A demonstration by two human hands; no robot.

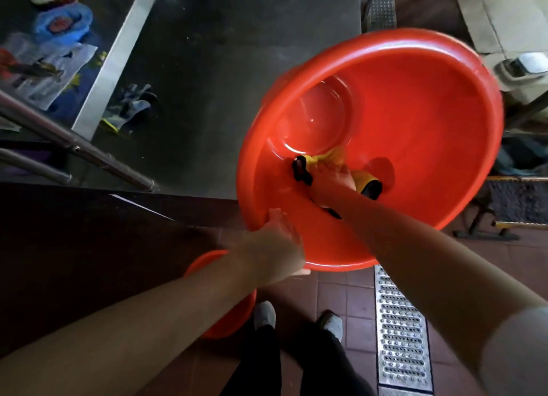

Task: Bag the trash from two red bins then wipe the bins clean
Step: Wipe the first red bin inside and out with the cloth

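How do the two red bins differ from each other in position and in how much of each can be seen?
The large red bin is held up and tilted, its inside facing the camera; the second red bin sits low by the shoes, mostly hidden under the left arm. The left hand grips the large bin's rim and the right hand presses a yellow cloth inside; nothing touches the second. Both are red plastic.

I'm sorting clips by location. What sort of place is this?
Probably a commercial kitchen or its back wash area: a stainless steel counter, red-brown floor tiles with a perforated metal drain grate, and work gloves lying on the counter. A large red plastic bin is being wiped.
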